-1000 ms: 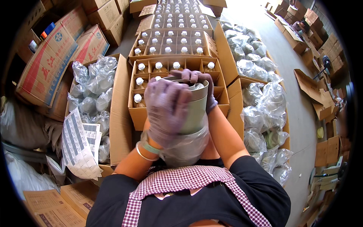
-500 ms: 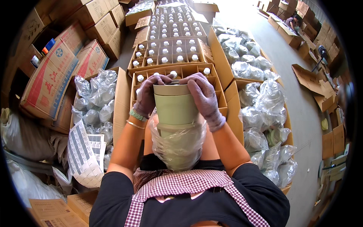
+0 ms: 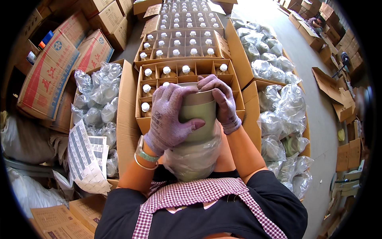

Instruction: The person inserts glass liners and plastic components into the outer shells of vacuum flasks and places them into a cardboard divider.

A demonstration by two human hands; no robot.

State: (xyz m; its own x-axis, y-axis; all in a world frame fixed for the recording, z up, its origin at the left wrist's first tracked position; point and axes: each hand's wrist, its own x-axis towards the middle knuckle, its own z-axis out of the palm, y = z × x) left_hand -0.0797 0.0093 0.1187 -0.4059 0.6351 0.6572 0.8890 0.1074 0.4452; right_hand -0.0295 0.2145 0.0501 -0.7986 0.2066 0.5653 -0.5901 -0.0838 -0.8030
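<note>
Upright in front of my lap stands a sage-green cylindrical canister (image 3: 202, 114) with a grey-beige band round its top. A crumpled clear plastic bag (image 3: 193, 155) wraps its lower part. My left hand (image 3: 169, 115), in a thin purple-grey glove, is closed round its left side, with the fingers over the rim and the thumb across the front. Gloved the same way, my right hand (image 3: 222, 99) grips the rim from the right, its fingertips bent over the top edge. What lies inside the opening is mostly hidden by my fingers.
Just beyond the canister is a divided carton (image 3: 143, 127) of white-capped bottles, with more such cartons behind it. Open boxes of bagged items (image 3: 278, 107) flank me on both sides. Printed sheets (image 3: 85, 159) lie at left. A person (image 3: 316, 23) is at far right.
My left hand has come from the rim down onto the canister's left side, its thumb now across the front. The canister's top has shifted slightly right, along with my right hand.
</note>
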